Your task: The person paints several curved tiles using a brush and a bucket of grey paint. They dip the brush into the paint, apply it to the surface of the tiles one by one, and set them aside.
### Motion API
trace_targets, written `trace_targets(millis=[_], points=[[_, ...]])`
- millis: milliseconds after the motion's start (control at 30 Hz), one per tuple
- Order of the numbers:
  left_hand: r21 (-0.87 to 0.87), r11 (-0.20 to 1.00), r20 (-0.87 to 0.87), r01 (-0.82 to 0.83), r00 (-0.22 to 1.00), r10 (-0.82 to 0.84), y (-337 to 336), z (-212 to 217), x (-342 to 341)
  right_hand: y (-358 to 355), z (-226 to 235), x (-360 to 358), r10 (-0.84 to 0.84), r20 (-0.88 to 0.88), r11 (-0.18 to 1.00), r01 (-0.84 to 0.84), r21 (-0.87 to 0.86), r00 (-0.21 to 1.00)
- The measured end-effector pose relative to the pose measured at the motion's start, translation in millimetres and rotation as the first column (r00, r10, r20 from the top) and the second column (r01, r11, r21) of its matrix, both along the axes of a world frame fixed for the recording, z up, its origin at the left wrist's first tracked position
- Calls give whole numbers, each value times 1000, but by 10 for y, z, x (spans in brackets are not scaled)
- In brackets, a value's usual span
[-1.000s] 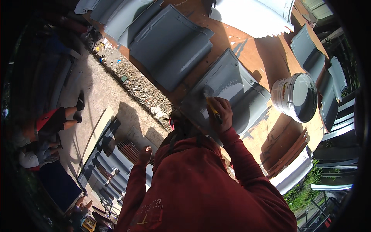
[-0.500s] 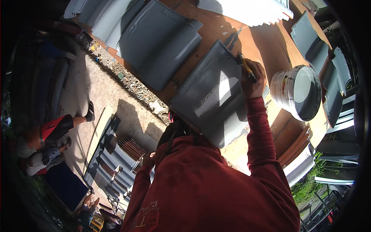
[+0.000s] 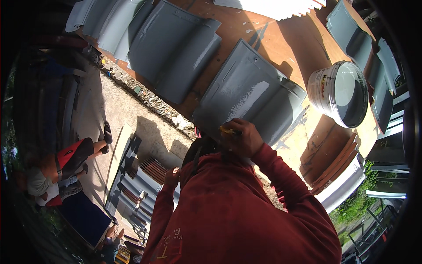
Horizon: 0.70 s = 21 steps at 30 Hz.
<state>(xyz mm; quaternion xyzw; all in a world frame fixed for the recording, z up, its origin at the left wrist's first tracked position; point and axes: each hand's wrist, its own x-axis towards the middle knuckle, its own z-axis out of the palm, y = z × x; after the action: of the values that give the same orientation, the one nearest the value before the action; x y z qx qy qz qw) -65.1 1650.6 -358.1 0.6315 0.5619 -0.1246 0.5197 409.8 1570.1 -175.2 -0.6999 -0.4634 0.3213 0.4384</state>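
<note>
My right hand (image 3: 244, 138) is closed around a paintbrush (image 3: 228, 131) with some yellow on it, held over the near end of a grey roof tile (image 3: 257, 79). The bristles are too dark and blurred to make out. Wet-looking grey paint covers the curved tile, and a long streak on its middle shines in the sun. Low at my left side hangs my left hand (image 3: 172, 177), small and partly turned away, so its finger pose is unclear. To the right of the tile stands a white paint bucket (image 3: 321, 90), with grey paint (image 3: 347, 81) inside.
Another grey tile (image 3: 171, 53) lies to the left on the brown wooden table (image 3: 281, 44), with more painted tiles (image 3: 107, 26) beyond. Grey tiles (image 3: 347, 31) line the right edge. Stacked tiles (image 3: 154, 171) sit on the ground at left. Other people (image 3: 66, 163) are at far left.
My right hand has moved with the paintbrush from the tile's far right edge down and left to its near end. My left hand has shifted slightly.
</note>
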Motion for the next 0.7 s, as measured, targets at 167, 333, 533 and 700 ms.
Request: trace_targets(millis=[167,333,533,700], points=[[-53,999,-8,-4,1000,4,108,-216,-192,46,159,1157,-214,574,972,229,46,790],[-96,993,-10,-66,998,66,145,-317,-339,74,263,1289,-243,765,966,221,135,597],[-147,988,16,55,998,-54,211,-296,-490,-44,8,-26,7,533,992,-74,104,846],[-206,978,-39,-29,999,21,387,-125,-29,-174,-31,-298,18,74,1000,-19,1,997]])
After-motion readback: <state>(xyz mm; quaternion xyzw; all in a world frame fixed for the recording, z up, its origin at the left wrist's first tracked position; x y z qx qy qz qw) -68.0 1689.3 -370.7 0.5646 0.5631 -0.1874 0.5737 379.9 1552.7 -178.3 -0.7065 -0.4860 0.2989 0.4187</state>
